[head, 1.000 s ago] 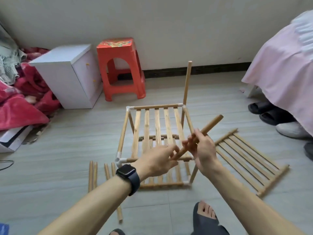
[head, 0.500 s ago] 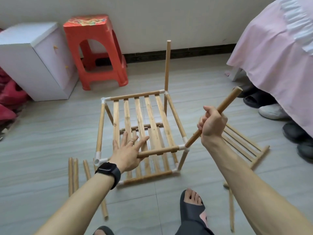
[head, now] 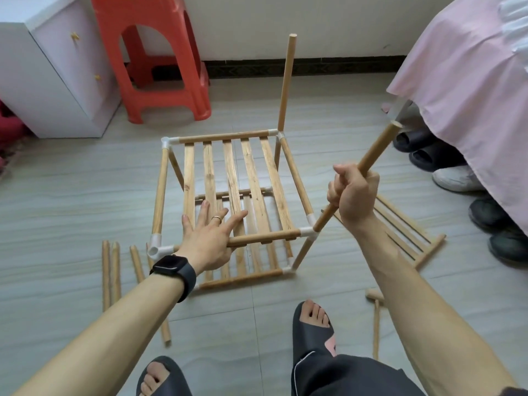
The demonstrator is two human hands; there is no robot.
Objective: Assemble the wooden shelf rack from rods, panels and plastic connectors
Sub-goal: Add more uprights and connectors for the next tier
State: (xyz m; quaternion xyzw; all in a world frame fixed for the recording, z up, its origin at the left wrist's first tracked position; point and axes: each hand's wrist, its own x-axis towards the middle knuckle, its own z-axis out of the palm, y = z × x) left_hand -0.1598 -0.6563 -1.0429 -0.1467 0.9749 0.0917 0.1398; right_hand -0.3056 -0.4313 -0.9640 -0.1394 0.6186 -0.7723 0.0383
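Head view. We close the right hand (head: 354, 192) in a fist around a rod (head: 371, 158), with its lower end at the near right plastic connector (head: 310, 231) of the rack (head: 228, 195). We judge this tilted hold to be for steering the rod tip into the connector socket. We lay the left hand (head: 211, 238) flat, fingers spread and gripping nothing, on the upper panel (head: 243, 170) and its front rail, apparently to brace the frame against the push. One upright rod (head: 287, 81) already stands in the far right corner.

The rack stands on a pale tiled floor (head: 71, 195). Spare rods (head: 110, 270) lie just left of it, a loose slatted panel (head: 405, 224) lies to the right, and a small wooden mallet (head: 375, 318) lies near the right forearm. A red stool (head: 160, 61) and a white cabinet (head: 51, 70) stand against the far wall.
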